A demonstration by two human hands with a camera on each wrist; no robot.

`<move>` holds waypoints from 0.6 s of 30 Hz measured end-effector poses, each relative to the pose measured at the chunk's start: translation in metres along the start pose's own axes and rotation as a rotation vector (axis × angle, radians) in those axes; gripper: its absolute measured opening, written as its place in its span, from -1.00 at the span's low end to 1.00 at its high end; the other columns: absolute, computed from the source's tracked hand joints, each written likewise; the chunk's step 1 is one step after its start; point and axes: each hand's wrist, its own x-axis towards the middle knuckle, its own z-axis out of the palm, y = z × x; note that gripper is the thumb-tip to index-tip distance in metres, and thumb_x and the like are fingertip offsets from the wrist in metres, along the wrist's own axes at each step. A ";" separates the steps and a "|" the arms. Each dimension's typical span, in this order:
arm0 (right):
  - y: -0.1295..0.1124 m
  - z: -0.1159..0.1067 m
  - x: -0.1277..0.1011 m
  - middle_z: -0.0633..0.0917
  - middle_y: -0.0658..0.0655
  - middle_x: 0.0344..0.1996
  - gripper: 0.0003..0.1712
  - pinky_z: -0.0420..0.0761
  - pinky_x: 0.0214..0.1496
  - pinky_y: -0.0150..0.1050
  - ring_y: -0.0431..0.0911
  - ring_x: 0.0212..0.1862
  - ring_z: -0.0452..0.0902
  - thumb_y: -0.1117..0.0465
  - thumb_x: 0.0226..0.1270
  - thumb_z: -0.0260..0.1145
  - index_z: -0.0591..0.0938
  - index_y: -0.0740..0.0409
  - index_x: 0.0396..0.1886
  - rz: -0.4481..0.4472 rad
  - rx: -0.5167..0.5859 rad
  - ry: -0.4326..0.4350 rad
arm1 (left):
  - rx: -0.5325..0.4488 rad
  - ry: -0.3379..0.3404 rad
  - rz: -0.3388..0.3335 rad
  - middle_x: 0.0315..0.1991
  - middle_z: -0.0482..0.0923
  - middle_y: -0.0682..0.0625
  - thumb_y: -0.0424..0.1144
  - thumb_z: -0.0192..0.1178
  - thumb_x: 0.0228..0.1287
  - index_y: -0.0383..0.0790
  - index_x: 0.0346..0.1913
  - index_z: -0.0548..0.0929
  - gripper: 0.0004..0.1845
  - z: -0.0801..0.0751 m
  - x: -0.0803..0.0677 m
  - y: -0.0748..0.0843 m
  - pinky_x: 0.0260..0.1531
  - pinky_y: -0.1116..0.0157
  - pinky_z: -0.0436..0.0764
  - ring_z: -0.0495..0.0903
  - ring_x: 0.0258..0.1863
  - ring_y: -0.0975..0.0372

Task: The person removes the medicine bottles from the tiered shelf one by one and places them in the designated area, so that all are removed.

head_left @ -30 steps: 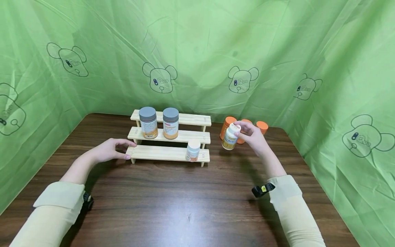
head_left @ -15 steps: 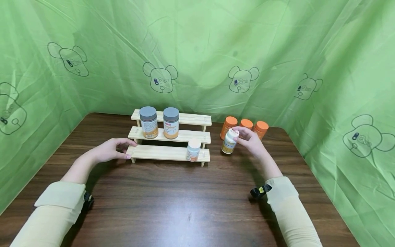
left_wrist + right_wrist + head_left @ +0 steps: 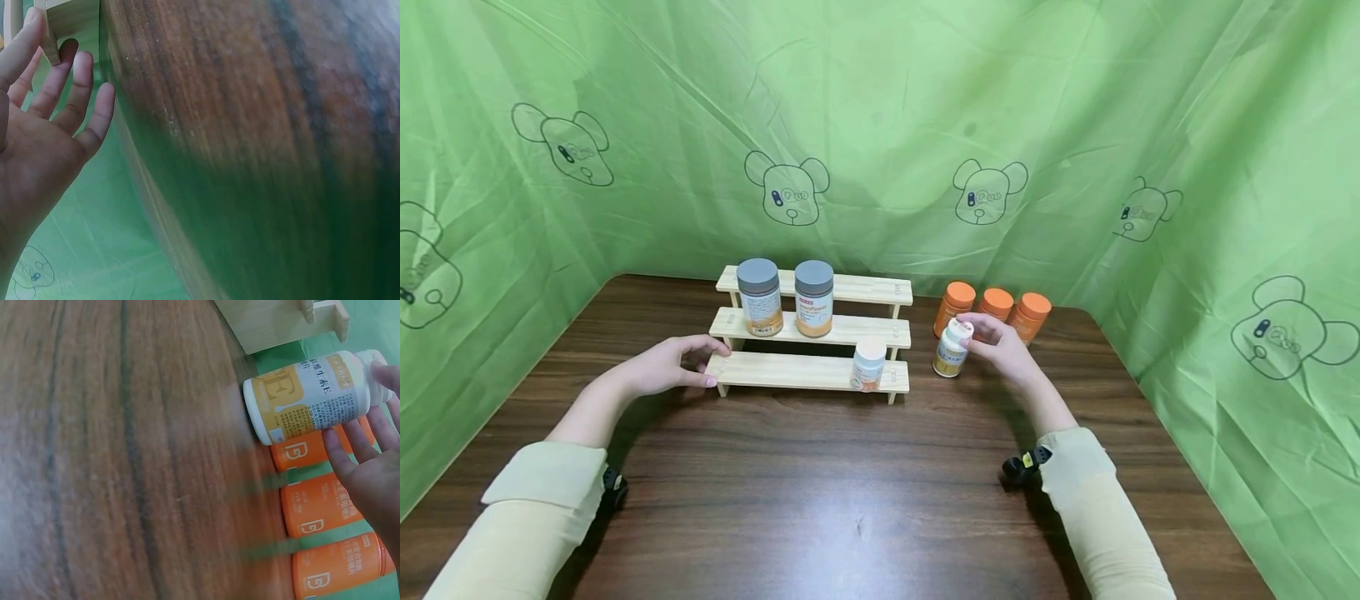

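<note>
My right hand (image 3: 994, 340) pinches the cap of a small white bottle (image 3: 952, 350) with a yellow label, which stands slightly tilted on the table just right of a three-step wooden rack (image 3: 797, 372). In the right wrist view the white bottle (image 3: 309, 394) lies across the frame with my right hand's fingers (image 3: 369, 456) at its cap end. My left hand (image 3: 672, 365) rests with relaxed fingers against the left end of the rack's lowest step; in the left wrist view its fingers (image 3: 69, 87) are straight beside the rack's leg (image 3: 72, 19).
Another white bottle (image 3: 868, 364) stands on the lowest step. Two grey-lidded jars (image 3: 760, 297) (image 3: 814, 298) stand on the middle step. Three orange bottles (image 3: 997, 303) (image 3: 312, 506) line up behind my right hand. Dark wood table (image 3: 820, 492), green curtain all round.
My right hand has lowered the white bottle from the air down to the table and slightly leftward, toward the rack. My left hand has stayed at the rack's end.
</note>
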 end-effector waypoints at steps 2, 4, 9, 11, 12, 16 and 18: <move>0.002 0.000 0.000 0.60 0.00 0.08 -0.47 0.47 0.07 -0.29 -0.13 0.10 0.47 0.21 0.23 0.35 0.49 0.10 0.21 0.000 0.019 -0.009 | -0.005 0.002 -0.005 -0.11 0.55 -0.08 -0.28 0.38 0.06 -0.20 0.02 0.56 -0.58 0.000 0.000 -0.001 -0.27 0.28 0.46 0.48 -0.29 0.15; 0.003 -0.001 0.001 0.59 0.00 0.08 -0.47 0.47 0.07 -0.30 -0.14 0.11 0.46 0.22 0.24 0.34 0.48 0.11 0.22 0.000 0.033 -0.011 | -0.012 -0.003 -0.011 -0.10 0.55 -0.09 -0.28 0.39 0.06 -0.20 0.02 0.55 -0.57 0.000 0.000 -0.002 -0.27 0.27 0.46 0.48 -0.29 0.15; 0.005 -0.006 0.002 0.59 -0.01 0.09 -0.47 0.46 0.08 -0.30 -0.15 0.13 0.45 0.22 0.24 0.34 0.48 0.14 0.21 0.006 0.047 -0.003 | -0.025 -0.014 -0.037 -0.05 0.55 -0.10 -0.27 0.39 0.06 -0.18 0.04 0.55 -0.55 -0.001 0.001 -0.002 -0.24 0.26 0.47 0.48 -0.26 0.17; 0.005 -0.007 0.003 0.58 0.01 0.10 -0.47 0.47 0.09 -0.29 -0.15 0.14 0.45 0.23 0.24 0.33 0.46 0.16 0.22 0.011 0.055 -0.004 | -0.029 -0.012 -0.042 -0.05 0.55 -0.10 -0.27 0.39 0.05 -0.18 0.05 0.55 -0.55 0.000 0.001 -0.002 -0.25 0.29 0.47 0.48 -0.26 0.17; 0.005 -0.007 0.003 0.58 0.01 0.10 -0.47 0.47 0.10 -0.28 -0.15 0.14 0.45 0.22 0.25 0.33 0.46 0.17 0.22 0.015 0.061 -0.005 | -0.029 -0.008 -0.042 -0.06 0.55 -0.11 -0.28 0.39 0.05 -0.18 0.04 0.55 -0.55 0.000 0.001 -0.002 -0.26 0.30 0.47 0.48 -0.27 0.16; 0.005 -0.008 0.004 0.55 0.03 0.13 -0.45 0.47 0.11 -0.27 -0.16 0.15 0.44 0.25 0.27 0.30 0.43 0.19 0.25 0.027 0.070 -0.018 | -0.024 -0.005 -0.042 -0.09 0.55 -0.10 -0.28 0.39 0.06 -0.19 0.04 0.55 -0.56 0.000 0.001 -0.003 -0.29 0.36 0.45 0.49 -0.29 0.16; 0.005 -0.009 0.005 0.55 0.02 0.13 -0.45 0.47 0.10 -0.27 -0.16 0.14 0.44 0.26 0.28 0.29 0.42 0.19 0.26 0.033 0.064 -0.022 | -0.025 -0.007 -0.044 -0.10 0.54 -0.11 -0.27 0.39 0.06 -0.19 0.04 0.55 -0.56 0.000 0.002 -0.004 -0.30 0.36 0.45 0.49 -0.31 0.17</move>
